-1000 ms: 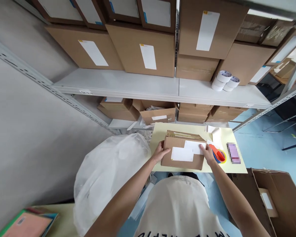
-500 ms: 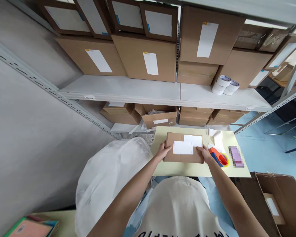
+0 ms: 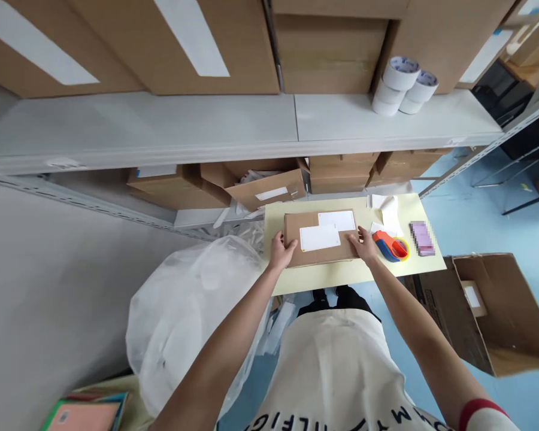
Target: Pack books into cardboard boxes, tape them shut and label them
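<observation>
A taped brown cardboard box [image 3: 314, 256] with two overlapping white labels [image 3: 320, 237] on top lies on the pale yellow tabletop [image 3: 323, 282]. My left hand [image 3: 282, 251] holds its left end, with the thumb at the top edge and the fingers down the side. At the opposite end, my right hand [image 3: 363, 245] has its thumb on the box's right edge; its fingers are partly behind that side. Just right of this hand sits a red and blue tape dispenser [image 3: 390, 246] with a yellow-rimmed roll.
White paper [image 3: 390, 214] and a blurred purple item [image 3: 422, 238] lie at the table's right. A large open carton [image 3: 498, 299] stands on the floor beyond. A translucent plastic bag [image 3: 188, 311] bulges at left. Behind, a metal shelf [image 3: 233, 120] bears cartons and tape rolls [image 3: 400, 73].
My view has shifted closer to the shelf and tilted. Both hands remain at the box's ends, with the right-hand fingers now spread a little more. The box stays over the table.
</observation>
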The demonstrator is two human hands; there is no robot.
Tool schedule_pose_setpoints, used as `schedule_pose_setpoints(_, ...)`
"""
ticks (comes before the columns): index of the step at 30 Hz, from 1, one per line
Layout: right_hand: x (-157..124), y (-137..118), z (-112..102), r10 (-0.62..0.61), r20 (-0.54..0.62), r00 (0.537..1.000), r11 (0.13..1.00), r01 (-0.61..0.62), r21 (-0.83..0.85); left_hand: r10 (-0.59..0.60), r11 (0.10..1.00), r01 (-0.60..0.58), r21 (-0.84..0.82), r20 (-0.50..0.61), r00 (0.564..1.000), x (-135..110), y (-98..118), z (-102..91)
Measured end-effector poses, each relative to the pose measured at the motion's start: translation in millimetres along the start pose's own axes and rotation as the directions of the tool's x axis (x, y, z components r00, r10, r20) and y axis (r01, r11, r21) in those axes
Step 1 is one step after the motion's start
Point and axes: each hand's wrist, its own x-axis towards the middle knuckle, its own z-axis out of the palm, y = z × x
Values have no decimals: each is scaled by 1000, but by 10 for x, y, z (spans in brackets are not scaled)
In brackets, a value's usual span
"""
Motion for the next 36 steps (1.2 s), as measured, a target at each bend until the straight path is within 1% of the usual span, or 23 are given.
schedule_pose_setpoints(2,-111,135,-167,-42,-45,998,995,37,-97,77,990,-65,128,-84,994,-17,21,-23)
schedule_pose_setpoints(4,-234,318,-416,-105,-76,992,969,85,-233,200,955,-166,247,-120,973,-45,70,-48)
schedule_pose_setpoints(6,-332,522,-694,-151,-94,984,917,104,-384,330,902,-282,326,-101,939,-79,160,-44)
schedule_pose_setpoints(7,-361,620,-820,-151,-94,984,889,94,-449,386,873,-336,354,-78,919,-96,222,-20)
schedule_pose_setpoints(9,-369,780,-1004,-106,-70,992,834,51,-550,466,811,-424,404,-7,885,-130,378,85)
schedule_pose_setpoints(11,-313,879,-1068,-32,-14,999,780,16,-626,512,745,-497,445,97,854,-161,563,269)
schedule_pose_setpoints(13,-215,927,-1032,36,32,999,732,-5,-682,536,677,-573,462,224,814,-191,751,515)
schedule_pose_setpoints(15,-112,952,-958,73,43,996,703,-21,-711,549,614,-650,448,349,760,-217,917,786)
schedule_pose_setpoints(17,-45,985,-915,80,37,996,704,-30,-710,548,567,-708,421,449,706,-237,1059,1048)
schedule_pose_setpoints(18,-35,1009,-923,70,35,997,718,-26,-696,539,554,-725,409,487,687,-245,1126,1167)
schedule_pose_setpoints(20,-70,1063,-1008,14,31,999,774,8,-633,512,556,-735,387,537,670,-260,1271,1371)
schedule_pose_setpoints(21,-113,1087,-1083,-33,31,999,812,45,-582,494,574,-731,369,557,668,-269,1356,1458)
schedule_pose_setpoints(23,-227,1115,-1277,-141,39,989,885,144,-443,436,645,-704,296,614,658,-295,1554,1604)
schedule_pose_setpoints(24,-289,1117,-1381,-191,48,980,911,195,-363,392,695,-677,241,662,639,-315,1663,1669)
schedule_pose_setpoints(25,-347,1109,-1481,-231,60,971,929,238,-284,339,750,-637,180,722,603,-338,1775,1732)
schedule_pose_setpoints(27,-439,1074,-1646,-278,92,956,947,289,-142,220,849,-522,86,841,495,-395,1981,1855)
schedule_pose_setpoints(28,-469,1050,-1706,-287,112,951,951,297,-82,164,886,-459,64,883,440,-425,2066,1916)
schedule_pose_setpoints(29,-488,1024,-1750,-286,133,949,956,292,-27,116,914,-402,58,911,395,-453,2136,1976)
schedule_pose_setpoints(30,-497,999,-1780,-275,156,949,961,275,23,77,934,-353,62,928,366,-477,2190,2033)
schedule_pose_setpoints(31,-498,976,-1799,-255,181,950,967,246,68,41,949,-307,74,936,350,-496,2226,2086)
schedule_pose_setpoints(33,-484,940,-1811,-196,236,952,976,165,142,-42,973,-199,116,939,341,-513,2254,2174)
schedule_pose_setpoints(34,-471,928,-1809,-166,269,949,977,122,172,-93,980,-134,145,938,335,-511,2249,2208)
schedule_pose_setpoints(36,-444,912,-1795,-123,330,936,973,47,228,-197,979,6,205,931,308,-487,2208,2259)
